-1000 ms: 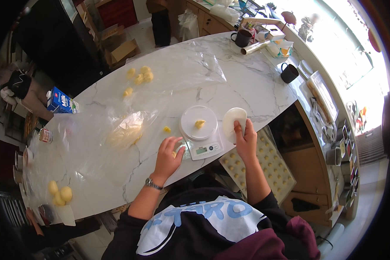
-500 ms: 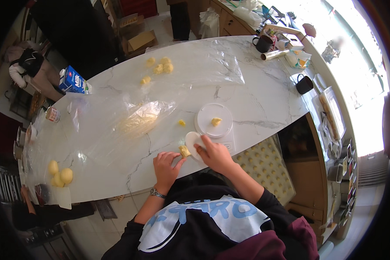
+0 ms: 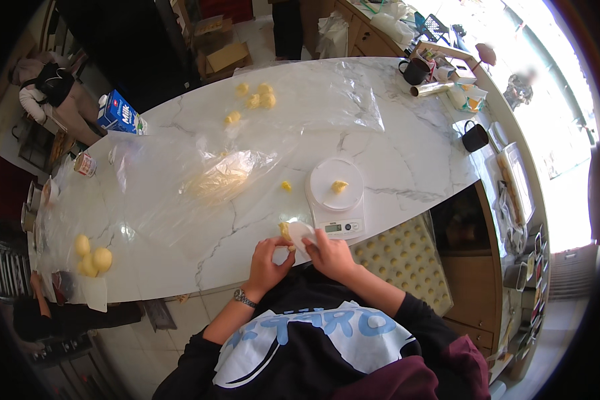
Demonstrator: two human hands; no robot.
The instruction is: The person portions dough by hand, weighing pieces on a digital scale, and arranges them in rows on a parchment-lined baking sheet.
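My right hand (image 3: pixel 330 255) grips a white, rounded dough scraper (image 3: pixel 301 233) standing at the table's near edge. Just left of the scraper, and partly behind it, is a piece of yellow dough (image 3: pixel 285 229). Thumb and fingers of my left hand (image 3: pixel 269 260) pinch a small bit of dough (image 3: pixel 291 249) close to the scraper's lower edge. Beyond my right hand stands a white kitchen scale (image 3: pixel 355 227), with a lump of dough (image 3: pixel 339 187) on its round plate. A smaller yellow scrap (image 3: pixel 286 186) lies left of the scale.
Clear plastic sheeting (image 3: pixel 173 170) covers a bagged dough mass (image 3: pixel 228 175). Dough lumps (image 3: pixel 265 100) sit at the far side, dough balls (image 3: pixel 101 259) at the left. Below the table's right edge is a tray of small balls (image 3: pixel 407 257). A milk carton (image 3: pixel 119 113) and dark mugs (image 3: pixel 475 137) stand farther off.
The scraper and my right hand have shifted slightly down, uncovering the scale's display. My left hand has moved right, and its fingers now pinch a small dough bit beside the scraper.
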